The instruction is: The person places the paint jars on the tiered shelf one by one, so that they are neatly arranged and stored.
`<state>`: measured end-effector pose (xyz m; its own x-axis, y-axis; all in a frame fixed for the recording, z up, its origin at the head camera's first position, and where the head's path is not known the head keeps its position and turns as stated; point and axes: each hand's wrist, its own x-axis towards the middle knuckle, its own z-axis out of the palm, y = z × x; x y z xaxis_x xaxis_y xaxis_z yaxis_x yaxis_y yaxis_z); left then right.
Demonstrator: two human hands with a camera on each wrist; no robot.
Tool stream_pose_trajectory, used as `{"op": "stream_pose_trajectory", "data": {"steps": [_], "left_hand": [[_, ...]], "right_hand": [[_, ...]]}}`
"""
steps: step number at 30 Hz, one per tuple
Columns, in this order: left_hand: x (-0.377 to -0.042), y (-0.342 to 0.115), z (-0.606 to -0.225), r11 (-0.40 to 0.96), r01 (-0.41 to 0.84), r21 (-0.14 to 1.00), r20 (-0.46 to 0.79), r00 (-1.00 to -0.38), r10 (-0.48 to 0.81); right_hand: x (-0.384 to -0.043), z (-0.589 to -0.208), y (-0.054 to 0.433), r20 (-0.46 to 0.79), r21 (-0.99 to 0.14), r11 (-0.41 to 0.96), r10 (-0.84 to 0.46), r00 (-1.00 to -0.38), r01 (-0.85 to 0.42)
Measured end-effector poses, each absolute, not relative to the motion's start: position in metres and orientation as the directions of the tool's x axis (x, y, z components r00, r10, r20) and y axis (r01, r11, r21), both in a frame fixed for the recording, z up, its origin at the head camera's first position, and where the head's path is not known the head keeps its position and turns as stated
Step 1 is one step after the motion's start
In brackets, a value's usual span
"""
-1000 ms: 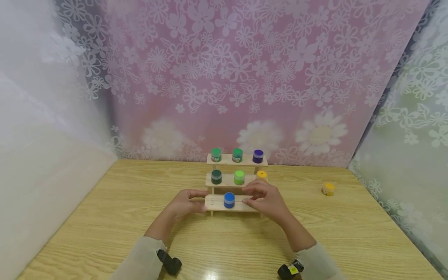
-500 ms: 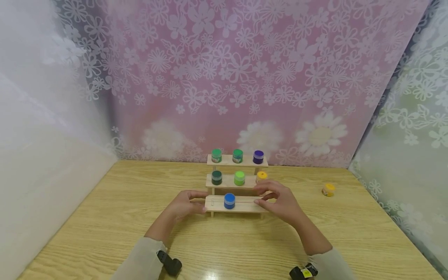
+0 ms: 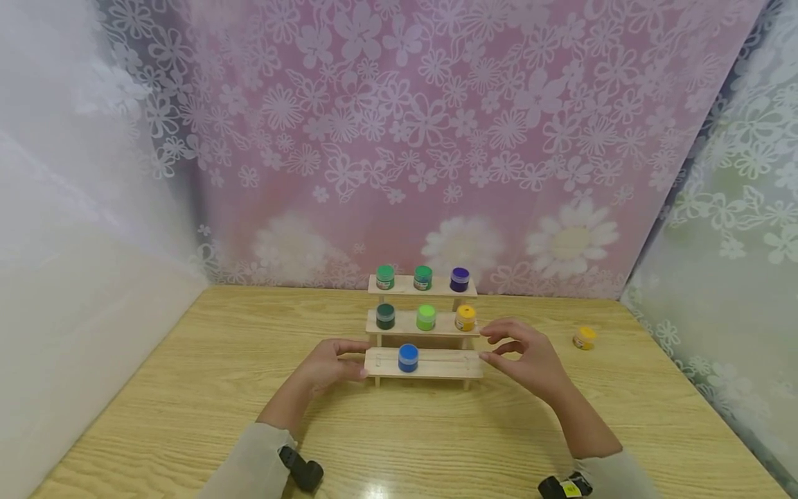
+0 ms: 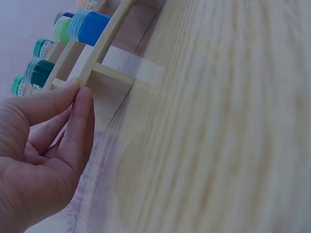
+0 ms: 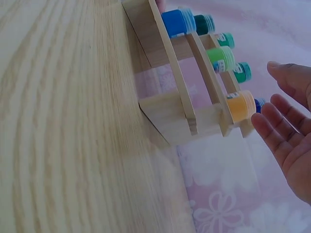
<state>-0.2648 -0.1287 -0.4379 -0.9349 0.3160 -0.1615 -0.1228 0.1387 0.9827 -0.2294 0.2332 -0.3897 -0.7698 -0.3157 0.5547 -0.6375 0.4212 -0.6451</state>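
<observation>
A three-step wooden display stand [image 3: 442, 364] stands on the table, small paint jars on its steps. My left hand [image 3: 327, 363] pinches the left end of its lowest step between thumb and fingers, as the left wrist view shows. Alone on that step sits a blue paint jar [image 3: 408, 358]. At the stand's right side is my right hand [image 3: 530, 358], holding nothing, its fingers apart from the wood in the right wrist view. The middle step carries a dark green jar [image 3: 385, 317], a light green jar [image 3: 427, 317] and a yellow-orange jar [image 3: 465, 318].
Two green jars [image 3: 385, 277] and a purple jar [image 3: 459, 279] fill the top step. Farther right on the wooden table [image 3: 187, 388] is another yellow jar [image 3: 584, 338]. A flowered pink curtain [image 3: 405, 138] hangs behind the table.
My right hand has moved right along the lowest step to beyond its right end, uncovering the yellow-orange jar. My left hand, the stand and the jars stay in place.
</observation>
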Motion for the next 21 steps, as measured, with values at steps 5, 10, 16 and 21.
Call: {"op": "stream_pose_trajectory", "data": {"steps": [5, 10, 16, 21], "left_hand": [[-0.265, -0.129, -0.438, 0.128, -0.118, 0.985, -0.154, -0.933, 0.326], [-0.266, -0.129, -0.438, 0.126, -0.118, 0.985, -0.154, -0.932, 0.328], [-0.266, -0.130, -0.438, 0.127, -0.122, 0.984, -0.158, -0.930, 0.332], [-0.266, -0.130, -0.440, 0.126, -0.121, 0.985, -0.157, -0.930, 0.332]], "right_hand": [[-0.228, -0.388, 0.247, 0.560, -0.646, 0.434, -0.289, -0.776, -0.628], [-0.227, -0.387, 0.259, 0.547, -0.653, 0.453, -0.271, -0.792, -0.607], [-0.225, -0.386, 0.271, 0.544, -0.652, 0.476, -0.247, -0.802, -0.589], [-0.220, -0.383, 0.277, 0.557, -0.642, 0.498, -0.219, -0.801, -0.583]]}}
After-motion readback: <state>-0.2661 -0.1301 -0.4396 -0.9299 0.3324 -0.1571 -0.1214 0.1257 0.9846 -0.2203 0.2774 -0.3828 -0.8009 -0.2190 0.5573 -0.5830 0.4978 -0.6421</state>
